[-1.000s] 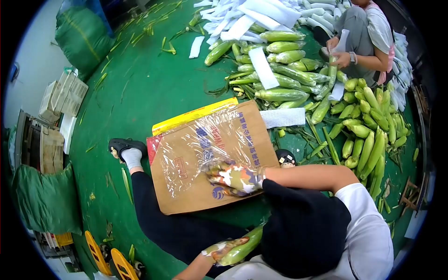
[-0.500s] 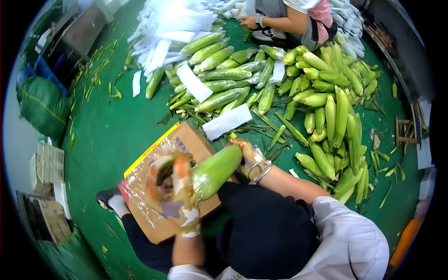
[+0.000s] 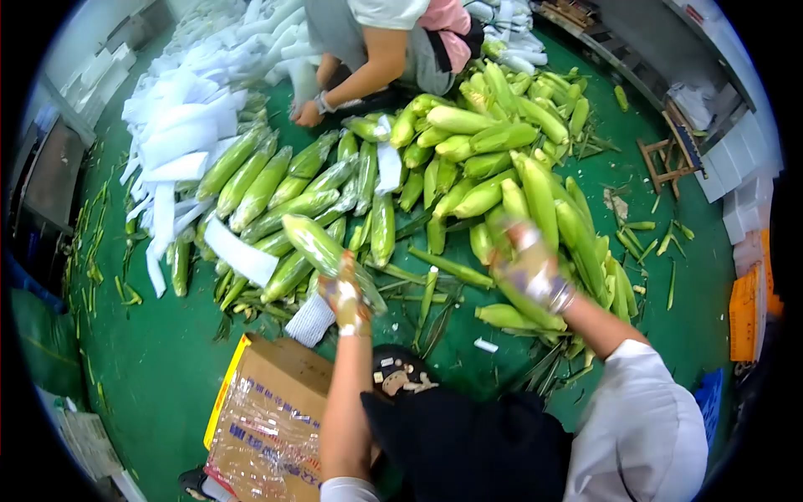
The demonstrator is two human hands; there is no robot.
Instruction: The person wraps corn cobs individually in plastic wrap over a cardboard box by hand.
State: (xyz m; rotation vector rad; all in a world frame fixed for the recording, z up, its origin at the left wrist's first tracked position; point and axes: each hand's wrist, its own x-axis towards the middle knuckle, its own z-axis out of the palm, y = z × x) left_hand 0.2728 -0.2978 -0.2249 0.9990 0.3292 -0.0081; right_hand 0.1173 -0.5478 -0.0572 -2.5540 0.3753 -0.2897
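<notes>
My left hand, in a patterned glove, is closed round the lower end of a plastic-wrapped corn cob, held above the pile of wrapped cobs. My right hand, gloved and blurred by motion, is at the pile of unwrapped corn on the right. Its fingers are too smeared to tell whether they grip a cob. A white foam sleeve lies below my left hand. The cardboard box with clear film on top is at the lower left.
Another person crouches at the top, hands at a white sleeve. Many white foam sleeves lie at the upper left. A wooden stool and orange crates are at the right. Husk scraps lie on the green floor.
The view has swung right. The wrapped cob has gone from between my hands over the box to my left hand above the wrapped pile. My right hand has let go of it and reached the unwrapped corn.
</notes>
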